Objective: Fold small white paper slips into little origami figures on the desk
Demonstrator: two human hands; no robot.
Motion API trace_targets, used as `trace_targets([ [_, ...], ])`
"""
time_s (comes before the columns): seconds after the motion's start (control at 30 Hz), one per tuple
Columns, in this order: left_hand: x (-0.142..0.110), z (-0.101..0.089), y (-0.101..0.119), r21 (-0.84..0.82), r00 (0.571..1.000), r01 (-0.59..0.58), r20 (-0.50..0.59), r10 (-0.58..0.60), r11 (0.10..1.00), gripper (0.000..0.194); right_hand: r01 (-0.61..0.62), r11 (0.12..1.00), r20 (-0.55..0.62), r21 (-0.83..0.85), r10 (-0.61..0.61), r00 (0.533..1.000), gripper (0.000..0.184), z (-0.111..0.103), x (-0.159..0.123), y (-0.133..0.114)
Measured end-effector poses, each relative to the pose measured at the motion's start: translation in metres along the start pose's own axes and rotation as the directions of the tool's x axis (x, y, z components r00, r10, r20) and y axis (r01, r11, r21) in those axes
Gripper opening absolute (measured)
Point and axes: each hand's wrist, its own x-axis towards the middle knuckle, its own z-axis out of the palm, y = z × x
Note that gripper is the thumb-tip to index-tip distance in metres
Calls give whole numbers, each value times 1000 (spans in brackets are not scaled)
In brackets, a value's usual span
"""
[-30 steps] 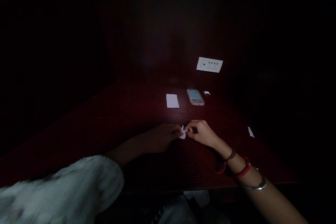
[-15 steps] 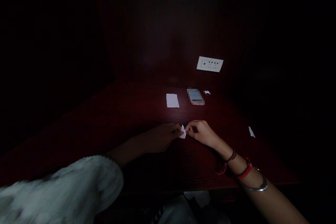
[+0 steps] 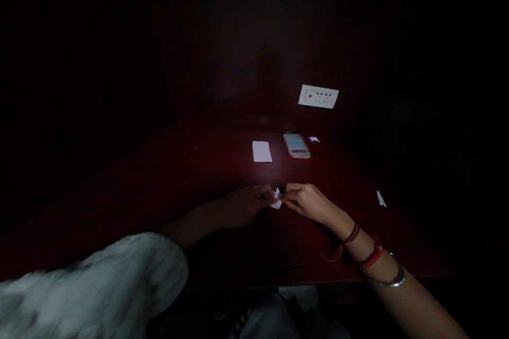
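A small folded piece of white paper (image 3: 277, 203) with a pointed tip sticking up is between my two hands, just above or on the dark red table (image 3: 191, 164). My left hand (image 3: 247, 205), wearing a ring, pinches its left side between thumb and fingers. From the other side my right hand (image 3: 306, 201) grips the right end of the paper, with thumb and index finger pressed together. The fingers cover part of the folds. Beyond the hands lies a flat white rectangle of paper (image 3: 262, 152).
A phone (image 3: 296, 145), blurred out, lies right of the paper rectangle, with a small white paper scrap (image 3: 314, 139) beside it. Another narrow paper scrap (image 3: 380, 198) is at the far right. A white wall socket (image 3: 318, 96) sits above the table's back edge.
My right hand's fingers have shifted slightly and straightened a little along the paper's right end. My left hand keeps nearly the same pinch. The other things stay in place.
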Motion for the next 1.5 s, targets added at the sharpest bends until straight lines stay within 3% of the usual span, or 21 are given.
trace_targets([
  [0.2,1,-6,3,-77,999,40,7,-39,996,50,53,992,14,-115,-52,999,18,0,-1,-3],
  [0.47,1,-5,3,-94,999,51,2,-51,994,48,67,990,33,-121,-63,997,19,-1,0,-3],
  [0.73,-1,0,3,-115,994,108,10,-108,987,54,68,998,50,-9,-68,996,17,-4,-3,-1],
  [0.97,0,-1,2,-127,993,122,22,-120,984,55,30,996,34,84,-33,999,26,-9,-5,2],
  [1.23,1,-4,3,-117,995,100,20,-99,988,53,21,1000,83,-19,-19,996,32,-6,-5,0],
  [1.5,1,-2,3,-110,993,120,-1,-121,987,49,34,997,88,-69,-28,996,21,-12,-5,-4],
])
